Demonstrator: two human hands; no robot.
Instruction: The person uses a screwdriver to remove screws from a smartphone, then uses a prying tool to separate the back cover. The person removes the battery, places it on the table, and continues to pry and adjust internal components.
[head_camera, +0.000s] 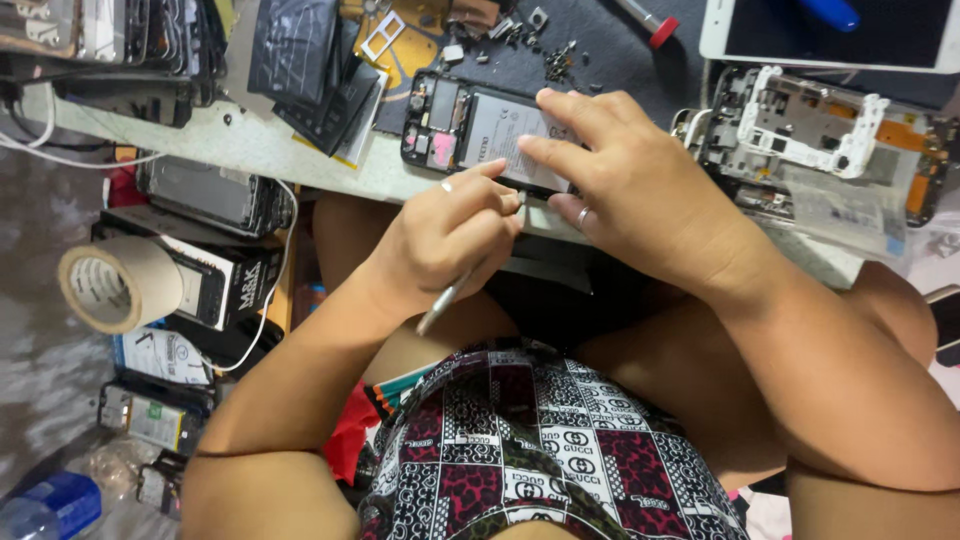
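i see an opened smartphone, back cover off, pale battery and dark circuit board bared, lying at the workbench edge, long axis left-right. my right hand presses spread fingers flat on it. my left hand pinches a thin metal pry tool, tip at the phone's near edge.

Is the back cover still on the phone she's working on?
No, the opened phone shows its bare battery and circuit board under the right hand.

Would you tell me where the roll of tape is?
In the head view, the roll of tape sits at the far left, below the bench edge, beside a black box.
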